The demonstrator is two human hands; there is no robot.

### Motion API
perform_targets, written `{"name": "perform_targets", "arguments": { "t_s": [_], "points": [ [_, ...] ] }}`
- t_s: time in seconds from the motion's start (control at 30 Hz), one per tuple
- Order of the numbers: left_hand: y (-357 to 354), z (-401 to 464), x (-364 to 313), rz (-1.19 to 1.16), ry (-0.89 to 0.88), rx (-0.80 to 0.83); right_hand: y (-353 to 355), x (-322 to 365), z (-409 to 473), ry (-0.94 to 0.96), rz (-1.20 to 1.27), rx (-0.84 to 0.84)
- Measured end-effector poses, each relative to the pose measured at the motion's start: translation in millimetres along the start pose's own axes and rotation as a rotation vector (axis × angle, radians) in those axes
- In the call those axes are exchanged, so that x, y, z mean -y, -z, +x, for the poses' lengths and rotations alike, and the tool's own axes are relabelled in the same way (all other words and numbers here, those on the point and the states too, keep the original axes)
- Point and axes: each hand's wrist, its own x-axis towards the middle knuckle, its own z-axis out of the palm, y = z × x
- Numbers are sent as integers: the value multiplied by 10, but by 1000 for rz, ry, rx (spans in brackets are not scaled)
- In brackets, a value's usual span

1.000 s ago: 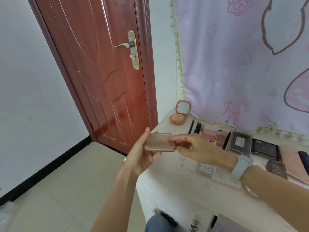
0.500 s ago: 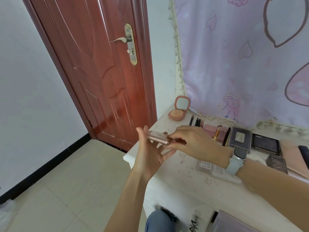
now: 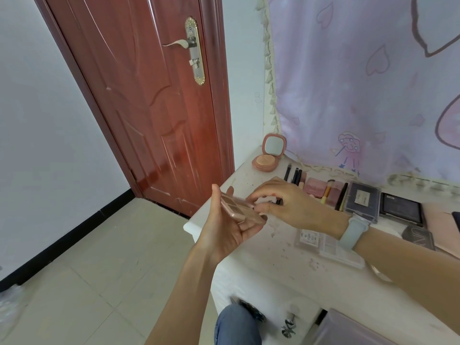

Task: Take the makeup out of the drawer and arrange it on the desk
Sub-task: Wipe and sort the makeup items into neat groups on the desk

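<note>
A flat pink makeup palette rests tilted in my left hand, above the left corner of the white desk. My right hand pinches the palette's right end, fingers curled over it. Behind, along the desk's back, lie an open round pink compact, several brushes, a pink blush case and dark palettes. A clear case lies under my right wrist. The drawer's front shows at the bottom.
A red-brown door stands shut to the left of the desk. A lilac patterned curtain hangs behind the desk. Tiled floor spreads left of the desk. My knee in jeans is under the desk edge.
The palette has tipped from flat-on to edge-on and dropped slightly toward the desk. My left hand has turned more upright under it, and my right hand still grips its end.
</note>
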Motion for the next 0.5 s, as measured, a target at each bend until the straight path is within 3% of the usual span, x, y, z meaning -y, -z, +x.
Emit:
{"name": "perform_targets", "arguments": {
  "t_s": [0.13, 0.3, 0.43, 0.5],
  "points": [
    [43, 14, 6, 54, 170, 11, 41, -125, 119, -23, -4, -209],
    [168, 132, -172, 81, 247, -42, 16, -381, 338, -152, -34, -157],
    [324, 267, -248, 127, 94, -319, 55, -549, 594, -228, -63, -203],
    [370, 341, -223, 316, -43, -454, 62, -641, 700, -267, -51, -193]
  ]
}}
